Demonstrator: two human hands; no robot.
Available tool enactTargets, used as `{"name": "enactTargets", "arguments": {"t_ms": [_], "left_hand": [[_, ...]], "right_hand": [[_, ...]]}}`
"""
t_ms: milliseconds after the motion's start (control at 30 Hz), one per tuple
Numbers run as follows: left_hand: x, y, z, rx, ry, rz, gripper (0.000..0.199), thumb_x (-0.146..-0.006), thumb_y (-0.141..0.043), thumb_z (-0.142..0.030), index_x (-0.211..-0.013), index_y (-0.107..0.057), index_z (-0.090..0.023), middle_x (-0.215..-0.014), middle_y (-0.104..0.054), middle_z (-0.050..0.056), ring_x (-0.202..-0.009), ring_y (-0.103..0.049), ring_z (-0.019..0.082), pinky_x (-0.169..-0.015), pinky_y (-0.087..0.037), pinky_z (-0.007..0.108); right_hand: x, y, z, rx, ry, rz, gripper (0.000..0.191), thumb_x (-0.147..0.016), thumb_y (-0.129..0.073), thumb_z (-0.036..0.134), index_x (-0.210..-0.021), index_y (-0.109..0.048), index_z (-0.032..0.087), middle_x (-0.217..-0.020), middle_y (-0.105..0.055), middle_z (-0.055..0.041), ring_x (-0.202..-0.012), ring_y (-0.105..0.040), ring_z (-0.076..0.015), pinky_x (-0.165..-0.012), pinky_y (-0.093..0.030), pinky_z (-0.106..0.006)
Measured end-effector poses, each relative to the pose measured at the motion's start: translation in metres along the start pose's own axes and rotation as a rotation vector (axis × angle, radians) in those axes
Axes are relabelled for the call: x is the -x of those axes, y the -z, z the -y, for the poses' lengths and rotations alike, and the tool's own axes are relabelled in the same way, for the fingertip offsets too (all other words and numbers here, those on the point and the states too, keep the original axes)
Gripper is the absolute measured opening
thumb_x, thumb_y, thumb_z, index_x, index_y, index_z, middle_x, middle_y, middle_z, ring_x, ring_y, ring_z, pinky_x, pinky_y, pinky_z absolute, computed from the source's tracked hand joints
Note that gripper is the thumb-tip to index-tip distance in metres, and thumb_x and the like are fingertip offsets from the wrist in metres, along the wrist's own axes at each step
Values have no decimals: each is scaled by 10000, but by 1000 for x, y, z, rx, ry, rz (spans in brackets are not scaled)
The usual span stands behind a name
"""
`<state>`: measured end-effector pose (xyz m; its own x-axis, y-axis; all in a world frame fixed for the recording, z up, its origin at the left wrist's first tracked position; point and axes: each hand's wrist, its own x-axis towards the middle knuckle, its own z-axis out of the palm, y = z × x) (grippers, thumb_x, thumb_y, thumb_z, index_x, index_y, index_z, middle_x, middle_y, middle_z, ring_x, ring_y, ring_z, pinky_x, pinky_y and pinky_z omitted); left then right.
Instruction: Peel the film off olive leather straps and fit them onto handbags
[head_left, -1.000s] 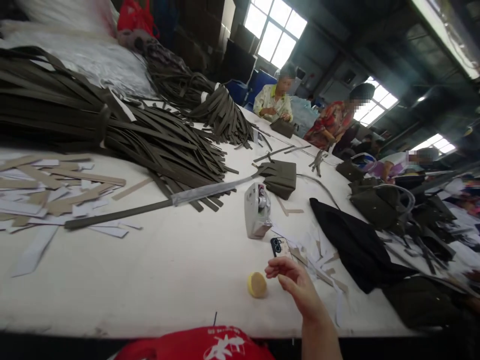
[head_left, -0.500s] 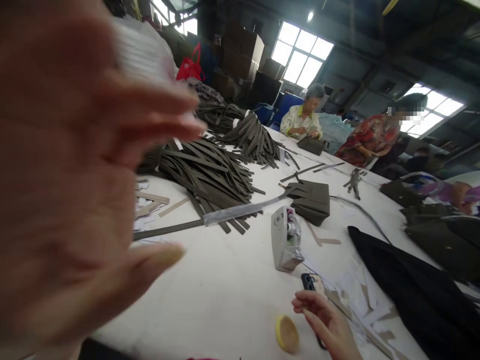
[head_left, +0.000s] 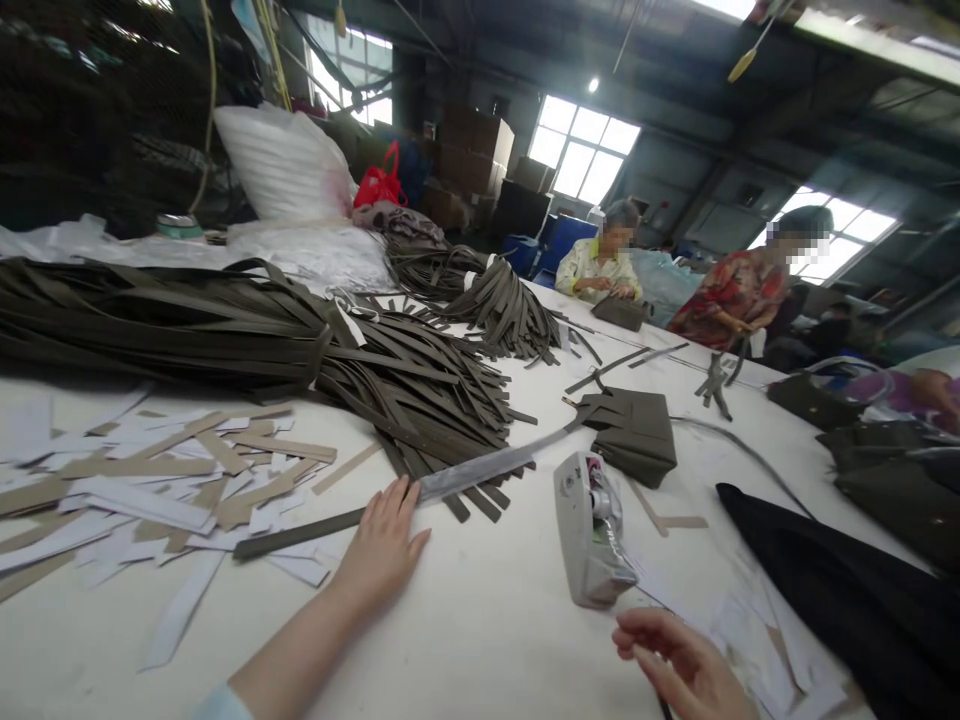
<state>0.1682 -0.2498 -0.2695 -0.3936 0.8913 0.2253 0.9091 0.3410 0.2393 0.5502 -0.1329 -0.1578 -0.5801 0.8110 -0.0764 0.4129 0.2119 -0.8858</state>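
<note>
My left hand [head_left: 386, 545] lies on a long dark strap [head_left: 300, 534], fingers stretched over it where a clear plastic sleeve [head_left: 480, 470] begins. That sleeved strap runs up to a dark olive bag [head_left: 637, 435]. At the lower right, my right hand [head_left: 679, 660] is above the table with curled fingers apart, and nothing shows in it. It is just below a white tape dispenser [head_left: 585, 540]. A large bundle of dark straps [head_left: 165, 320] lies beyond my left hand.
Paper and brown offcuts [head_left: 172, 470] cover the left of the white table [head_left: 465, 640]. Black fabric [head_left: 825, 590] lies at right, near more dark bags [head_left: 892, 480]. Another strap bundle [head_left: 502, 300] lies farther back. Two people [head_left: 600, 265] stand or sit at the far side; another person's arm shows at right.
My left hand has moved from close before the camera down onto the strap. My right hand shifted slightly right. The phone and yellow roll beside it no longer show clearly.
</note>
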Motion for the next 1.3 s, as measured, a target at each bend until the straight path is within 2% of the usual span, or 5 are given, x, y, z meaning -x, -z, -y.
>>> {"name": "enactTargets", "arguments": {"t_ms": [300,600,767,967,1300], "left_hand": [[-2,-5,7,-3,34,-29,605,-890,-418,-455,-1395,-475,-126,-1487,-428,147,-1365,-401,306,-1132,-330,501],[-2,-19,18,21,70,-93,579,-861,-463,-495,-1357,-534,-205,-1460,-478,94,-1325,-459,292,-1117,-378,488],[-3,-26,21,44,106,-92,575,-845,-480,-513,-1340,-562,-233,-1457,-485,74,-1319,-471,298,-1117,-383,488],[-3,-24,21,61,97,-91,566,-860,-484,-485,-1361,-540,-227,-1465,-473,82,-1322,-468,299,-1116,-383,492],[-7,-1,7,71,86,-62,528,-879,-454,-398,-1340,-542,-155,-1449,-483,135,-1332,-448,289,-1130,-350,489]], "right_hand": [[-174,89,-16,784,-13,-308,381,-897,-477,403,-1111,-630,127,-1078,-691,-125,-979,-660,-235,-892,-514,-331],[-260,84,-76,1233,-20,-404,724,-656,-570,17,-1368,-439,11,-1429,-411,-259,-1357,-334,-366,-1113,-211,-456],[-264,95,-84,1332,19,-359,374,-732,-555,54,-1098,-633,65,-1113,-644,-207,-1095,-564,-330,-936,-363,-393],[-239,175,-45,1306,-97,-477,264,-872,-424,142,-986,-662,129,-850,-702,-156,-788,-657,-290,-688,-408,-352],[-88,250,67,843,-98,-954,571,-849,-473,611,-1173,-650,175,-769,-689,-183,-706,-639,-289,-602,-440,-375]]}}
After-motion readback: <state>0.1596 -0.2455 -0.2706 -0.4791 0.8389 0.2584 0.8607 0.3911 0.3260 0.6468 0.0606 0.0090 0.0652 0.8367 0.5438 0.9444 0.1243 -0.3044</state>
